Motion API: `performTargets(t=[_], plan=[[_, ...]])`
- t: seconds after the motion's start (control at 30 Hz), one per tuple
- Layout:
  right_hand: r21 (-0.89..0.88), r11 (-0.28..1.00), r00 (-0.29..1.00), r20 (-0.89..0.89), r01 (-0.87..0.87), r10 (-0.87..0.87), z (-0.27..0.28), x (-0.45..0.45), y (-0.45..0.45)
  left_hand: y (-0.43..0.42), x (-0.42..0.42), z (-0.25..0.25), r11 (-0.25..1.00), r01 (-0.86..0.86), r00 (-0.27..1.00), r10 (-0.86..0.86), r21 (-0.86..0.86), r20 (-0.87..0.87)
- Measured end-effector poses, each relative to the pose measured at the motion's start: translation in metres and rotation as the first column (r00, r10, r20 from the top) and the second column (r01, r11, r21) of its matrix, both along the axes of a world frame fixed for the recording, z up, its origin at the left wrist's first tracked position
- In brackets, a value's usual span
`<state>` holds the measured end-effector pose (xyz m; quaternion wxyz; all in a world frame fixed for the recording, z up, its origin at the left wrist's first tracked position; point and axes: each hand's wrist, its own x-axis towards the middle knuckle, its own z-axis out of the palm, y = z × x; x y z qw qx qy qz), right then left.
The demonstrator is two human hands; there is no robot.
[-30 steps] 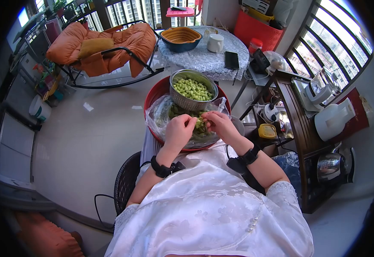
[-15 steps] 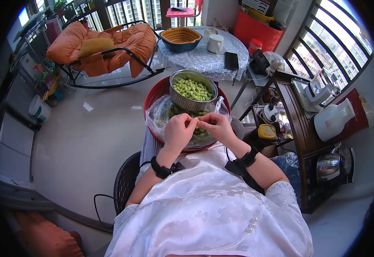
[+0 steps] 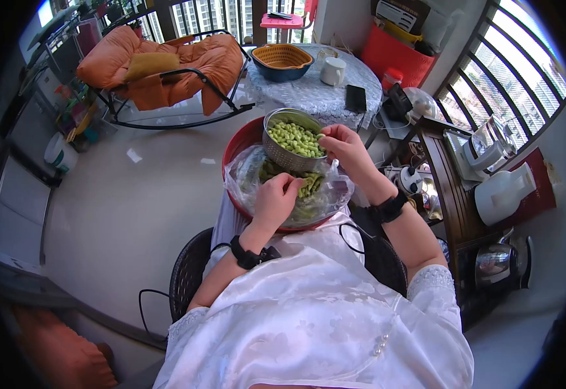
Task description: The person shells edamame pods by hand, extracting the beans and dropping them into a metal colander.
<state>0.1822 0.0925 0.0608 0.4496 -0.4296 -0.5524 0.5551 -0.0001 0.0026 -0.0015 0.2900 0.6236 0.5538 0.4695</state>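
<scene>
A steel colander (image 3: 289, 158) full of shelled green beans (image 3: 294, 139) rests over a red basin (image 3: 232, 152). Below it in the basin, a clear plastic bag (image 3: 244, 172) lies spread with green bean pods (image 3: 311, 184) in it. My right hand (image 3: 346, 150) is at the colander's right rim, thumb and finger pinched on a pale green bean (image 3: 320, 137). Over the bag, my left hand (image 3: 275, 202) is closed in a pinch, with what looks like a bean pod at its fingertips, partly hidden among the other pods.
A round table (image 3: 276, 97) with a lace cloth bears a yellow basket (image 3: 283, 57), a white mug (image 3: 333, 71) and a phone (image 3: 355, 99). An orange rocking chair (image 3: 199, 65) stands at left. On the right, a dark wooden shelf (image 3: 448, 188) holds a white jug (image 3: 505, 191).
My right hand has parted from my left and moved up and right to the colander's rim. My left hand stays low over the bag. The view has shifted slightly.
</scene>
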Motion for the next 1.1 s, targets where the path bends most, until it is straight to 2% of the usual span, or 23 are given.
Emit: performTargets(t=[0.1, 0.23, 0.3, 0.4, 0.47, 0.5, 0.57, 0.6, 0.67, 0.7, 0.77, 0.8, 0.93, 1.0, 1.1], plan=[[0.034, 0.998, 0.996, 0.065, -0.059, 0.057, -0.004, -0.013, 0.027, -0.002, -0.001, 0.007, 0.999, 0.002, 1.000, -0.001, -0.051, 0.015], [0.104, 0.988, 0.989, 0.108, -0.114, 0.103, -0.005, -0.023, 0.029, 0.003, -0.005, -0.002, 0.999, -0.004, 1.000, 0.005, -0.034, 0.004], [0.117, 0.990, 0.994, 0.093, -0.075, 0.064, -0.007, -0.024, 0.017, 0.005, -0.004, -0.003, 0.999, -0.024, 0.996, 0.022, 0.028, 0.087], [0.220, 0.975, 0.996, 0.082, 0.024, -0.044, -0.013, -0.017, -0.006, 0.006, -0.006, -0.002, 1.000, 0.002, 0.985, -0.002, 0.003, 0.175], [0.165, 0.986, 0.963, 0.270, -0.028, -0.017, -0.018, -0.006, -0.024, 0.007, -0.006, 0.000, 1.000, -0.006, 0.982, 0.001, 0.030, 0.191], [0.164, 0.986, 0.963, 0.270, -0.028, -0.017, -0.018, -0.006, -0.035, 0.006, -0.006, 0.001, 0.998, -0.017, 0.979, 0.005, 0.059, 0.204], [-0.055, 0.991, 0.890, 0.437, -0.121, 0.133, -0.017, -0.008, -0.056, 0.004, -0.006, 0.004, 0.997, -0.008, 0.983, -0.005, 0.072, 0.185], [-0.052, 0.992, 0.892, 0.433, -0.116, 0.127, -0.022, -0.008, -0.062, 0.003, -0.005, 0.005, 0.996, 0.004, 0.986, -0.018, 0.085, 0.163], [-0.205, 0.947, 0.953, 0.123, -0.248, 0.276, -0.031, -0.008, -0.066, 0.002, -0.002, 0.005, 0.991, 0.020, 0.989, -0.039, 0.129, 0.142], [-0.203, 0.948, 0.955, 0.118, -0.246, 0.274, -0.030, -0.009, -0.067, 0.001, -0.001, 0.005, 0.985, 0.030, 0.991, -0.052, 0.168, 0.126], [-0.305, 0.907, 0.956, -0.050, -0.291, 0.290, -0.028, -0.010, -0.070, 0.002, -0.002, 0.006, 0.977, 0.036, 0.997, -0.050, 0.209, 0.065], [-0.308, 0.905, 0.956, -0.056, -0.292, 0.289, -0.031, -0.010, -0.070, 0.002, -0.004, 0.007, 0.967, 0.042, 0.999, -0.045, 0.250, 0.008], [-0.327, 0.922, 0.979, -0.063, -0.206, 0.196, -0.042, -0.009, -0.070, -0.003, 0.000, 0.010, 0.980, 0.071, 0.997, -0.075, 0.187, 0.014], [-0.309, 0.937, 0.986, -0.039, -0.166, 0.162, -0.046, -0.009, -0.070, -0.003, 0.001, 0.006, 0.947, 0.055, 0.971, 0.023, 0.317, -0.239], [-0.334, 0.926, 0.984, -0.032, -0.176, 0.176, -0.045, -0.010, -0.071, -0.004, 0.001, 0.010, 0.927, 0.065, 0.962, 0.041, 0.369, -0.271]])
